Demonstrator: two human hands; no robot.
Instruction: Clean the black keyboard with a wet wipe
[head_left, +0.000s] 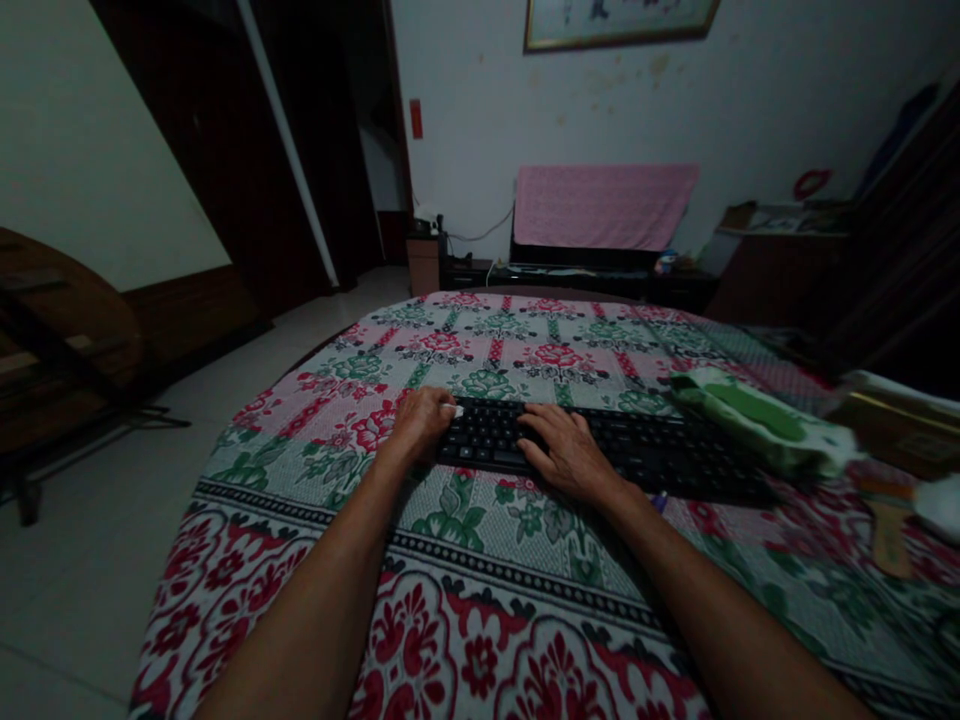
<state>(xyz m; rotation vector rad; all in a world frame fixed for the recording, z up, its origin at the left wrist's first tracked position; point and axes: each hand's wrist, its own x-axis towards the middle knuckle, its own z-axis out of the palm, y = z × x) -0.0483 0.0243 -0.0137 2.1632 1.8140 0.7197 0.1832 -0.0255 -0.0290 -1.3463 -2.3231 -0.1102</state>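
Observation:
A black keyboard (495,436) lies across the patterned tablecloth. At its left end, my left hand (422,420) is closed, and a small white scrap (457,411) shows at its fingertips over the upper left keys. What the scrap is made of is too small to tell. My right hand (566,447) rests on the middle of the keyboard with its fingers spread over the keys, holding nothing visible. A green and white soft pack (765,420) overlaps the keyboard's right part. Just below the keyboard, beside my right wrist, a small purple object (659,501) is partly visible.
The floral tablecloth (450,520) covers a round-edged table. On the right are a wooden-handled brush (890,535), a cardboard box (900,425) and a white object (939,507). Behind the table, a pink cloth (604,205) drapes over a dark screen. A folded round tabletop (60,320) leans at left.

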